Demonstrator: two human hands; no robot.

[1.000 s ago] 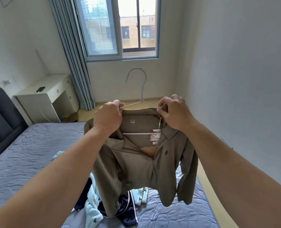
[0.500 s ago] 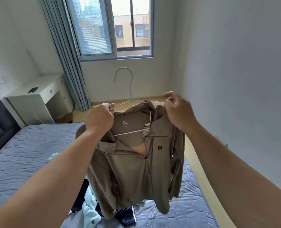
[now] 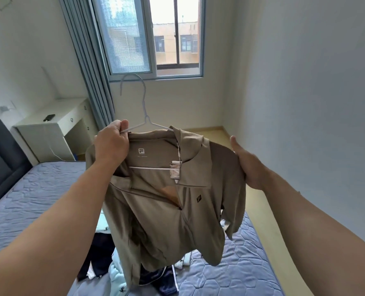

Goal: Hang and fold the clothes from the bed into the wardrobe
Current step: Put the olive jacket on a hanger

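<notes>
Taupe zip-neck top (image 3: 162, 210) sits on white wire hanger (image 3: 146, 119), held up above bed (image 3: 27, 199). Left hand (image 3: 111, 146) grips hanger arm plus collar. Right hand (image 3: 245, 161) lies flat, fingers straight, against shoulder. I judge fabric light, limp, likely slippery; I'd carry by hanger neck.

I count one taupe zip jacket (image 3: 162, 210), one white wire hanger (image 3: 144, 107), one bed (image 3: 27, 199), one white desk (image 3: 47, 135), one dark phone (image 3: 49, 117), one window (image 3: 153, 35) and one grey curtain (image 3: 87, 60). The heaped clothes (image 3: 104, 253) on the bed overlap too much for me to count.
</notes>
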